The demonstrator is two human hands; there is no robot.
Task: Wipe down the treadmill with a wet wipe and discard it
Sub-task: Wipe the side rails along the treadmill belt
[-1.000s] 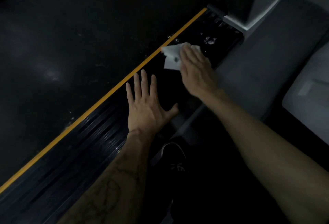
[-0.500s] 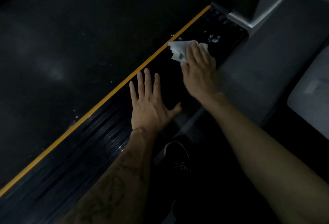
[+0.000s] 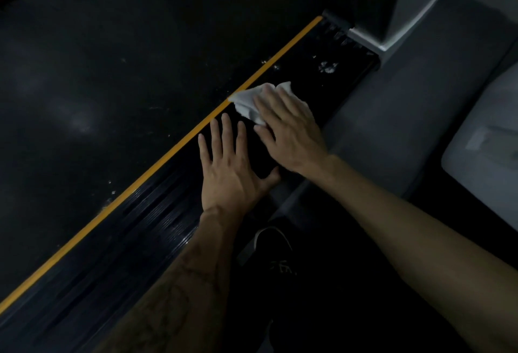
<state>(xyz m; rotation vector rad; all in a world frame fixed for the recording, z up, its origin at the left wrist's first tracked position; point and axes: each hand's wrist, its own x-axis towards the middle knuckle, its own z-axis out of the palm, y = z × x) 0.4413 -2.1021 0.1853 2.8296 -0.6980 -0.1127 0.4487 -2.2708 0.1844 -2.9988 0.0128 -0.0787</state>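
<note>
Both your hands are down on the treadmill's black side rail, right of the belt and its yellow stripe. Left hand lies flat, fingers spread, holding nothing. Just beside it, right hand presses the white wipe flat under the fingers, wipe touching the stripe. White smudges further up the rail. Grey floor at right.
</note>
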